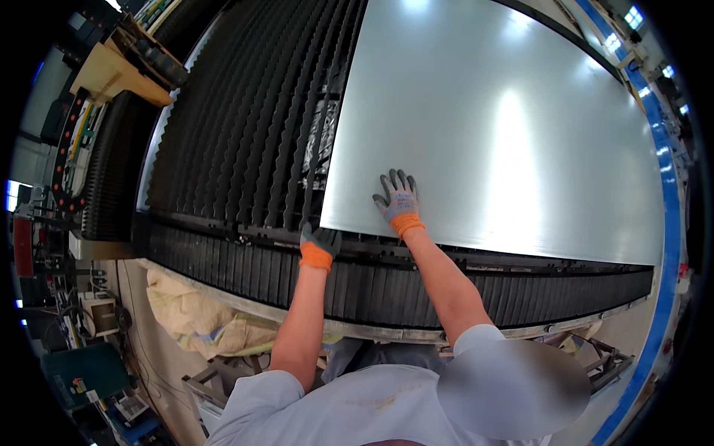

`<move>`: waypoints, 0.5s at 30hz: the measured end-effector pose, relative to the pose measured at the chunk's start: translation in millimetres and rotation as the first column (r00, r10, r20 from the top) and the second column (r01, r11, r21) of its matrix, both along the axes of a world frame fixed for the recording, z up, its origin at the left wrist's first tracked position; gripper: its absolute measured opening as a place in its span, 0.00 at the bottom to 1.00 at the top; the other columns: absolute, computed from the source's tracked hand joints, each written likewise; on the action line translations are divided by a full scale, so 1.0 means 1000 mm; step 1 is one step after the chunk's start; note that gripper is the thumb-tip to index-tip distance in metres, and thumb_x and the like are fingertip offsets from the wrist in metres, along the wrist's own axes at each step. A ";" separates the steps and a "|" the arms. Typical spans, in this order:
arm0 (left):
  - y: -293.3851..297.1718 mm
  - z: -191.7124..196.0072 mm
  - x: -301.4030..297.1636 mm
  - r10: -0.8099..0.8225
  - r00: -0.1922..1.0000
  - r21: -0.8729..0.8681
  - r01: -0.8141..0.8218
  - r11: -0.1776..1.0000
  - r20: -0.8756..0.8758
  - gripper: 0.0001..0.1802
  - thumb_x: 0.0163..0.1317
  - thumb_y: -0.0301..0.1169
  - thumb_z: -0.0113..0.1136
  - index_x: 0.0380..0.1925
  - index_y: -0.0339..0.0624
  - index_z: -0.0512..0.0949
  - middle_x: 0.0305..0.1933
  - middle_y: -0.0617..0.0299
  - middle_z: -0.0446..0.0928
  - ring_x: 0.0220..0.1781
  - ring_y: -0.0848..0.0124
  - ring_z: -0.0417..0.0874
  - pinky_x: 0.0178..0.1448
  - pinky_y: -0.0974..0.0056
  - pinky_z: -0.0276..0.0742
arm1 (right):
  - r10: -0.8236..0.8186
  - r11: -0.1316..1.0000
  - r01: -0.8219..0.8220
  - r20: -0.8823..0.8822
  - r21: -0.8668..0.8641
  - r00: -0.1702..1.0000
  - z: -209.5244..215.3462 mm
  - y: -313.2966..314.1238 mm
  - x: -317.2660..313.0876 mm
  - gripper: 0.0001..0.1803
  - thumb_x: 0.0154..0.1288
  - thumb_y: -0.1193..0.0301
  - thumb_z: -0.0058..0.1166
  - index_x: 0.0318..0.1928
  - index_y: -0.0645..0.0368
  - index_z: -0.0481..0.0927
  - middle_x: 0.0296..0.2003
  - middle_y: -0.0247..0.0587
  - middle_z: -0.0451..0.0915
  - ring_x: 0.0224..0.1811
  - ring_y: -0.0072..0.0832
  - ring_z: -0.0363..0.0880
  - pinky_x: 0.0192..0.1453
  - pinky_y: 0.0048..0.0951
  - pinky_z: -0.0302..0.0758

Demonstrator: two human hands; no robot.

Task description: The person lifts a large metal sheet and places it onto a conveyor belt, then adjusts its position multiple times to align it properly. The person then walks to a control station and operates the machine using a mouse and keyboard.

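A large, shiny metal sheet point(439, 134) lies over the right part of a bed of dark, wavy-edged slats point(238, 126). My right hand point(398, 197), in a grey glove with an orange cuff, rests flat on the sheet's top near its front edge, fingers spread. At the sheet's near left corner is my left hand point(321, 241), gloved alike. Its fingers are closed at the corner edge and partly hidden there.
A black ribbed cover point(357, 290) runs along the machine's front, before me. Cable chain and machine parts point(74, 156) stand at the left. Below the front lies a beige woven sack point(193, 312). A blue floor stripe point(666, 186) curves along the right.
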State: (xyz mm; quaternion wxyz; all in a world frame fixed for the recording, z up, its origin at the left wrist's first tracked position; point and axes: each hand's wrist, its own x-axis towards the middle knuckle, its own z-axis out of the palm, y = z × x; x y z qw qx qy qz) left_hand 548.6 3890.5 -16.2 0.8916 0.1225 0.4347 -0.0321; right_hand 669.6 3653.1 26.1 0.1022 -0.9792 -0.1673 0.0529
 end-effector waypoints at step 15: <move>0.000 0.006 0.023 0.045 0.989 -0.142 -0.065 0.988 -0.137 0.34 0.51 0.62 0.62 0.48 0.48 0.76 0.49 0.68 0.80 0.50 0.66 0.79 0.46 0.59 0.80 | -0.157 0.986 0.157 -0.017 0.051 0.987 0.008 0.004 0.017 0.39 0.68 0.42 0.43 0.73 0.46 0.59 0.76 0.41 0.51 0.78 0.40 0.46 0.80 0.49 0.39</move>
